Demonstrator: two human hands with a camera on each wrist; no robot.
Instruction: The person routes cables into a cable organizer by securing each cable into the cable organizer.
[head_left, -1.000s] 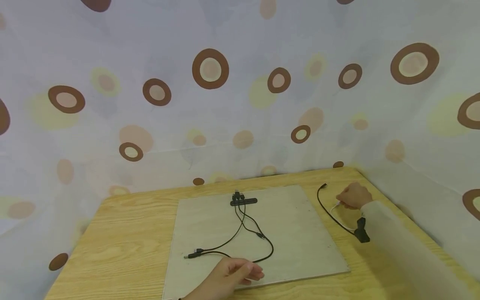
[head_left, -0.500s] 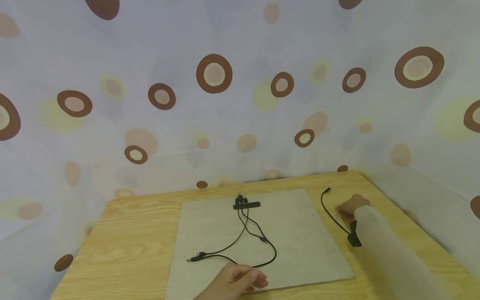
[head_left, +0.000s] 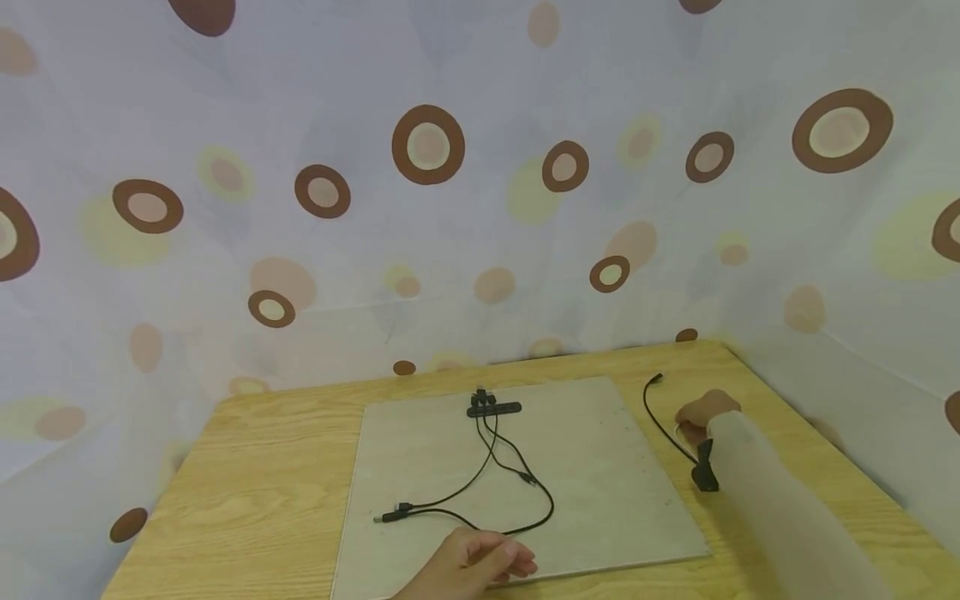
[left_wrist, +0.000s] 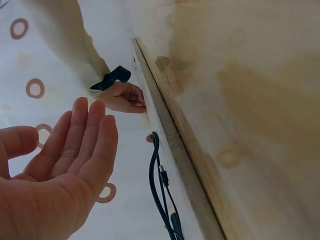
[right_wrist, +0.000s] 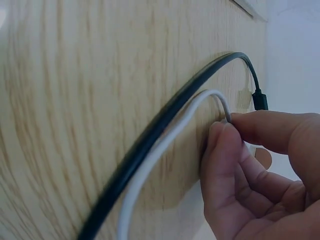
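At the right of the table my right hand [head_left: 707, 410] pinches a white cable [right_wrist: 172, 131] between thumb and fingertips. The cable's end is hidden in the hand. Beside it on the wood runs a black cable [right_wrist: 150, 137] with a small plug [right_wrist: 260, 100] at its far end. My left hand [head_left: 476, 564] is held at the board's front edge, fingers loosely bent, with nothing in it. Near that hand, a black cable loop [head_left: 551, 504] lies on the pale board [head_left: 592, 467]. Several black cables are gathered at a black cable holder [head_left: 506, 408] near the board's back edge.
The board lies on a wooden table [head_left: 262, 467]. Two black cable plugs [head_left: 390, 517] lie at the board's left, and another connector [head_left: 528, 478] lies near its middle. A patterned cloth [head_left: 480, 208] hangs behind the table and along its right side.
My right wrist has swung slightly left while the hand stays by the white cable. The head view has shifted a little. My left hand has hardly moved.
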